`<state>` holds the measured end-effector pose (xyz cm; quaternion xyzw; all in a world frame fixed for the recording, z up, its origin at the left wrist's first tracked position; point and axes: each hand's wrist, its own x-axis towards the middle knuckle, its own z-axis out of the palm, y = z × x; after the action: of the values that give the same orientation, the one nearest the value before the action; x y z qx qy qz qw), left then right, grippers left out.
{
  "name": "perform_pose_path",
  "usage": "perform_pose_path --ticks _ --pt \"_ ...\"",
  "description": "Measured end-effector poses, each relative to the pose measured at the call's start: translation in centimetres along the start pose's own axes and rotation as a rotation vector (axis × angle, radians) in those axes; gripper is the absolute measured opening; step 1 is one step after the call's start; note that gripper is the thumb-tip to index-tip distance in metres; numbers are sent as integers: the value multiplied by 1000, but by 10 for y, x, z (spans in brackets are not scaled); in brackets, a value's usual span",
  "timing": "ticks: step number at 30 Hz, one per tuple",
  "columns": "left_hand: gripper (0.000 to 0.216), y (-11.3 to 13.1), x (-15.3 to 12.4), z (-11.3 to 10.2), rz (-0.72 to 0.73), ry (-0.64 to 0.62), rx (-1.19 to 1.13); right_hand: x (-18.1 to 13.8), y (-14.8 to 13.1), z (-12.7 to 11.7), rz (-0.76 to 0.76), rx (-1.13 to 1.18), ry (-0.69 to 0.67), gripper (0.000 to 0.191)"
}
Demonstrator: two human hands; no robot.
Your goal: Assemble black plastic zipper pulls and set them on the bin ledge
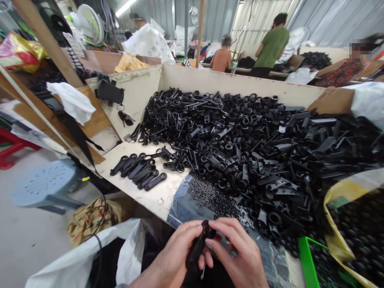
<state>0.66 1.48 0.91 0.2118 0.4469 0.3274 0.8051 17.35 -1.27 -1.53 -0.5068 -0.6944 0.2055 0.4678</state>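
Observation:
My left hand (177,248) is wrapped round a long black plastic part (196,249), held just past the bench's front edge. Thumb and fingers of my right hand (241,250) pinch the upper end of the same part, which looks round. Whether a smaller piece sits between those fingertips is hidden. Beyond my hands, small metal screws (207,196) lie heaped on a dark cloth (180,212). To the left, several black handles with ring ends (141,170) are lined up side by side on the pale bench top (112,188).
A big heap of black plastic parts (216,132) fills the bench, with low wooden walls (240,84) behind. At right are a green bin (309,260) and a yellow-edged sack (339,196) of black pieces. A blue stool (48,180) stands left. People (273,42) work farther back.

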Motion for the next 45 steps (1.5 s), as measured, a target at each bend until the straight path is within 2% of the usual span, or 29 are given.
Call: perform_pose_path --ticks 10,12,16,18,22,27,30,33,36,38,40,42,45 --pt "25 1 -9 0 18 -75 186 1 -1 -6 -156 -92 -52 24" --pt "22 0 -10 -1 37 -102 310 0 -1 -7 -176 -105 -56 25" --pt "36 -7 -8 -6 84 -120 643 -4 -1 -8 -208 -115 -72 29" --pt "36 -10 -8 -9 91 -125 739 -7 -1 -7 -196 -99 -91 33" --pt "35 -9 -13 -12 98 -196 754 -15 -1 -9 -111 8 -90 33" --pt "43 0 -23 -9 75 -330 621 -22 -7 -16 212 328 -102 39" --pt "43 -1 -26 -8 92 -368 648 -22 -14 -9 278 403 -85 28" --pt "36 -7 -24 -14 178 -291 773 -20 -16 10 284 417 -33 22" --pt "29 -10 -17 -24 389 -126 1006 -19 -10 29 325 400 10 22" --pt "29 -9 -13 -28 536 -62 1169 -19 -5 35 414 406 32 26" --pt "35 -6 -11 -30 616 -38 1260 -18 -3 36 548 442 45 35" --pt "39 -4 -10 -29 622 -19 1242 -16 -3 33 660 493 39 43" --pt "40 -3 -10 -29 462 90 1095 -14 -3 28 720 519 -1 44"
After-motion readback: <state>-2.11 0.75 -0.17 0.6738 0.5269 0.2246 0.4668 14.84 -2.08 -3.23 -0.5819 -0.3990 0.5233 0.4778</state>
